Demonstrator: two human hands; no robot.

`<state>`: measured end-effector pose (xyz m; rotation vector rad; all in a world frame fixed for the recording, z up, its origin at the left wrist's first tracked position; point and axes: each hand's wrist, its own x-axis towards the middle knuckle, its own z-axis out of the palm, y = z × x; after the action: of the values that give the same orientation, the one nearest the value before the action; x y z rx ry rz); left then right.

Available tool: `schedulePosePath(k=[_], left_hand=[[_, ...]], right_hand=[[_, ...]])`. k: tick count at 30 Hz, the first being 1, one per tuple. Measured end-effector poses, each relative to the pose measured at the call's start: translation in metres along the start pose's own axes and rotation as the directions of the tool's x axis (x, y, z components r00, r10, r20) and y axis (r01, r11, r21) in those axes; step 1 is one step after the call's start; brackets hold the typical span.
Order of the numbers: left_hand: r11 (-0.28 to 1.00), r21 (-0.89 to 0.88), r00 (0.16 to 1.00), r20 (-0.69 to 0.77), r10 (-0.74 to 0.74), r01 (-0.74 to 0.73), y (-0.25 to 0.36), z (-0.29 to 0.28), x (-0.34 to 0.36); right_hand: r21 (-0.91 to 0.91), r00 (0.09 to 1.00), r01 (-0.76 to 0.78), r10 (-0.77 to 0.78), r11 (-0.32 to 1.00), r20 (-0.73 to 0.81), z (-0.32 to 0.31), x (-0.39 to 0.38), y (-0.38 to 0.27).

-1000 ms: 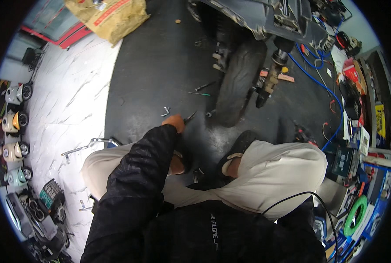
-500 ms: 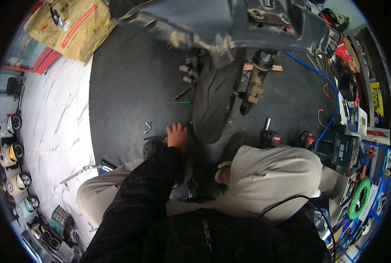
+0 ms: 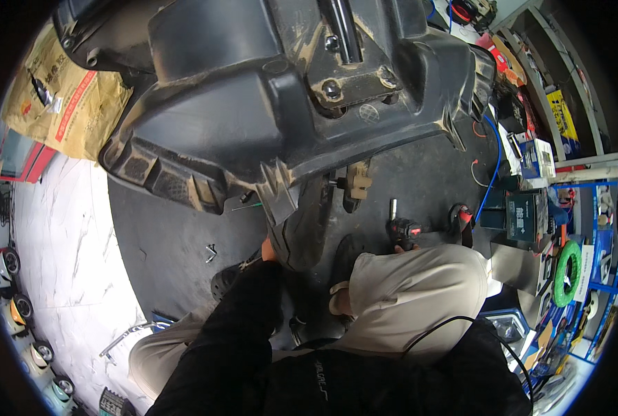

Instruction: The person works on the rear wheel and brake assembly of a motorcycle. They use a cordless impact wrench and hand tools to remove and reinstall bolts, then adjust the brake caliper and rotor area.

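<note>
A dusty black plastic scooter body (image 3: 219,118) fills the upper middle of the view, with bolts on its metal bracket (image 3: 354,90). Below it stands the black front tyre (image 3: 309,236). Beside the tyre's left side is my left hand (image 3: 268,250), mostly hidden by the tyre and my sleeve, so its fingers cannot be made out. Just beyond my right knee, part of my right hand (image 3: 405,247) shows closed at the grip of a black and red cordless power driver (image 3: 406,229). A long silver socket (image 3: 393,208) points away from it. The knee hides the rest of that hand.
Small metal tools (image 3: 211,253) lie on the black mat (image 3: 163,243). A second red and black tool (image 3: 463,218) rests right of the driver. A blue hose (image 3: 492,156) curves past boxes (image 3: 525,215) at right. At far left sits a paper sack (image 3: 66,104).
The view has shifted, and the scooter body fills more of it. My left hand, spread over the mat before, is now against the tyre's side. My right hand has appeared at the driver.
</note>
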<state>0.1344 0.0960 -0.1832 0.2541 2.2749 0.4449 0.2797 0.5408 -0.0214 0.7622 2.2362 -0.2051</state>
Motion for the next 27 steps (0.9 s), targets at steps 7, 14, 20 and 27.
schedulePosePath(k=[7, 14, 20, 27], left_hand=[[0.99, 0.118, 0.991, 0.12, 0.06, -0.075, -0.03, 0.034, -0.015], [0.979, 0.101, 0.928, -0.314, 0.2, -0.176, -0.051, -0.018, -0.058], [0.969, 0.246, 0.999, 0.016, 0.033, -0.037, -0.052, -0.176, -0.133], [0.964, 0.258, 0.982, -0.158, 0.105, -0.062, 0.014, -0.291, -0.298]], right_hand=[[0.018, 0.996, -0.029, 0.031, 0.999, -0.083, -0.044, 0.007, -0.049], [0.123, 0.923, 0.018, 0.031, 0.992, -0.384, -0.045, 0.096, -0.084], [0.043, 0.964, 0.19, -0.195, 0.981, 0.18, -0.019, 0.192, -0.066], [-0.291, 0.92, 0.391, -0.382, 0.873, 0.089, -0.003, 0.215, -0.073]])
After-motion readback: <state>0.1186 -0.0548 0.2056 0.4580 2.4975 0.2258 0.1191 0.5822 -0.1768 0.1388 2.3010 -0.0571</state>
